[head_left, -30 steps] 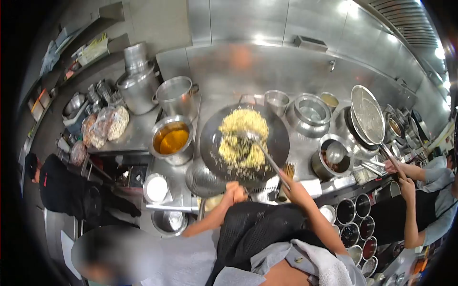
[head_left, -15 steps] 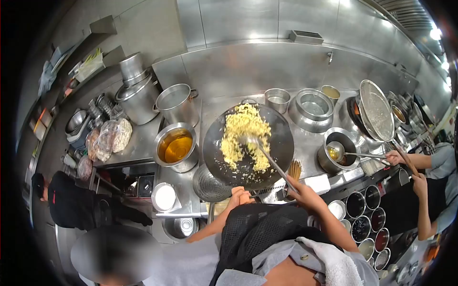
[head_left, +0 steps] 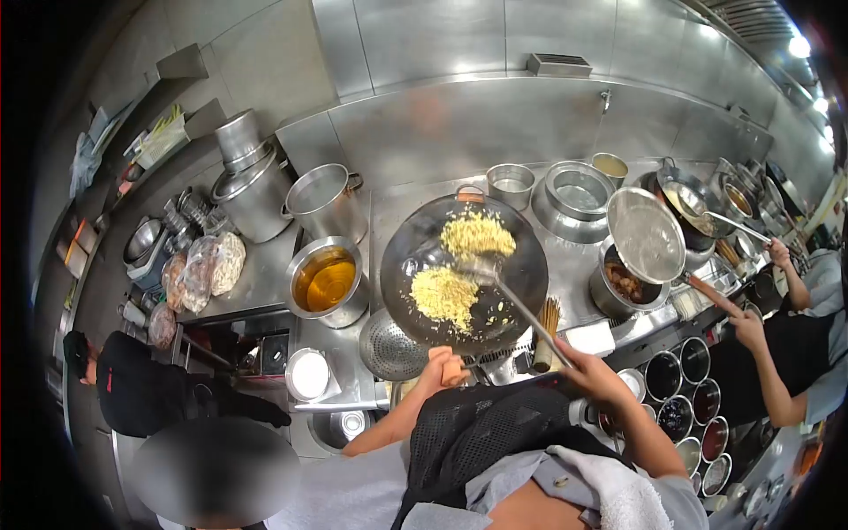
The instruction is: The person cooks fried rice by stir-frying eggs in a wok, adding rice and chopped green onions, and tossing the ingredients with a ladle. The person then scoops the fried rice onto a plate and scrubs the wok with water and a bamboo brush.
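My left hand (head_left: 433,368) is closed around the near handle of a large dark wok (head_left: 521,300), with an orange cloth (head_left: 455,367) between. In my right hand (head_left: 594,375) is the long shaft of a ladle (head_left: 527,311), its blurred bowl inside the wok. Yellow crumbly food, like egg fried rice (head_left: 442,296), lies in two clumps, one toward the back and one at the front left. Beside the wok at left rests a perforated strainer (head_left: 389,344). To the right stands a bamboo brush (head_left: 548,327).
A pot of amber oil (head_left: 329,281) stands left of the wok, with a white bowl (head_left: 309,374) nearer me. At right, a co-worker's hand (head_left: 749,329) holds a mesh strainer (head_left: 647,237) above a pot (head_left: 623,296); several seasoning containers (head_left: 662,375) stand below.
The food has split into two clumps and the wok has tilted slightly. At right, the co-worker's mesh strainer has come over the pot, and their ladle has moved to a wok behind.
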A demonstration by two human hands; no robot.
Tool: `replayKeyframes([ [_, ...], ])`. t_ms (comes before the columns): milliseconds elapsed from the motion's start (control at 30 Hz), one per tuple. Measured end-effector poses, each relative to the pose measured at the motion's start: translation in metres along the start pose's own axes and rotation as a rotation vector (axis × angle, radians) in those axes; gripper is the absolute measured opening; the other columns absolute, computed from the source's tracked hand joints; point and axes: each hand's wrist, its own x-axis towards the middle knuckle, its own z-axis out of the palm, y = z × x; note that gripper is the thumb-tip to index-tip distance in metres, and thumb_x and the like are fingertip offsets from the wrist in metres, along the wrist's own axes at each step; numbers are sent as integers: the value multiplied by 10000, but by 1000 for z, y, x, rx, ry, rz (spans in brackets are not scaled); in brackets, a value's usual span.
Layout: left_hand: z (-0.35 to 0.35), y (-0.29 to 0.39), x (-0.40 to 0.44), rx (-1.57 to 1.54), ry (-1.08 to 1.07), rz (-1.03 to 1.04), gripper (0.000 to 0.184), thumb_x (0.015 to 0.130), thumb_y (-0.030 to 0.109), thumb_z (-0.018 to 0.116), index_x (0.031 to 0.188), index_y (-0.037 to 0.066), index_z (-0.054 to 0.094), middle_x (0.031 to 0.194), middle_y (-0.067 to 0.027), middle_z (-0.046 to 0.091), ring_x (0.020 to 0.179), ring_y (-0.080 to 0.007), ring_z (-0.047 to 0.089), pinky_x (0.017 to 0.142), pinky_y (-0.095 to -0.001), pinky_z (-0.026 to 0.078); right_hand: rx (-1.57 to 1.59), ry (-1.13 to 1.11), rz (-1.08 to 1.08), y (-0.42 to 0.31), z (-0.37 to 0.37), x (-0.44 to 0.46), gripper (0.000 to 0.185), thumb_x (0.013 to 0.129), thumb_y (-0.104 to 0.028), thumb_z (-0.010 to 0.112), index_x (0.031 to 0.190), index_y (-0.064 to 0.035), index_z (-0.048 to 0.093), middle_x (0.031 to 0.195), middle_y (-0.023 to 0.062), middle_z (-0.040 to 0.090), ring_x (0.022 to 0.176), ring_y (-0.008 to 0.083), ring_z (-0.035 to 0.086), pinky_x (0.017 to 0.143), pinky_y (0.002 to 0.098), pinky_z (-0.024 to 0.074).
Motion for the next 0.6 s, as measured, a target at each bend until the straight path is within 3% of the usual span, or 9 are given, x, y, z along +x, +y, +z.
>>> replayKeyframes([
  [67,28,21,8,-67,-6,67,78,942,212,568,882,176,531,709,-17,507,592,-177,548,504,-366,510,-8,-183,145,-35,-18,-19,657,930,-189,607,1538,-228,363,1270,227,637,999,312,686,923,374,504],
  [133,21,36,63,-205,-130,17,103,871,181,662,832,127,584,791,-57,627,684,-252,588,611,-443,523,-258,-39,-173,4,-1,7,648,925,-201,613,1529,-223,379,1171,210,681,949,330,690,888,396,516],
  [200,72,39,47,-182,159,67,108,935,170,601,848,154,538,733,-50,570,633,-215,573,563,-379,503,-326,-46,-13,5,11,56,612,920,-200,606,1501,-233,418,944,258,687,840,419,672,779,452,532],
  [267,15,-5,67,-238,-193,86,102,969,217,559,915,137,528,766,-61,569,640,-231,577,551,-388,502,-335,108,-26,37,43,99,612,928,-161,573,1508,-239,393,909,291,666,824,461,651,764,525,504],
  [333,36,-24,-7,-33,55,106,102,989,216,484,969,128,533,836,-71,584,623,-255,592,551,-372,533,-393,110,6,9,50,94,691,906,-133,590,1533,-282,342,977,301,662,828,490,639,761,497,526],
  [400,-42,-40,5,-15,-78,-206,110,961,175,529,1066,146,540,885,-93,611,698,-283,652,549,-348,570,-155,-80,204,-53,19,48,695,924,-167,611,1547,-296,332,958,226,716,780,376,704,753,464,554],
  [467,9,-17,-22,-45,98,19,78,955,183,554,1026,153,548,898,-75,615,696,-271,654,566,-398,571,-176,88,-456,23,25,25,672,938,-175,613,1550,-259,347,955,155,722,843,258,699,798,389,552],
  [500,16,-5,-3,-119,-5,53,55,951,191,566,991,155,553,865,-66,615,671,-255,638,553,-411,557,-178,79,-452,19,20,22,672,938,-175,613,1550,-259,347,955,155,722,843,258,699,798,389,552],
  [600,9,29,78,-280,-156,9,69,904,186,622,953,171,574,812,-74,627,667,-252,587,606,-420,531,-4,-198,115,-29,8,31,666,931,-143,603,1544,-240,361,825,84,602,725,191,595,753,349,540],
])
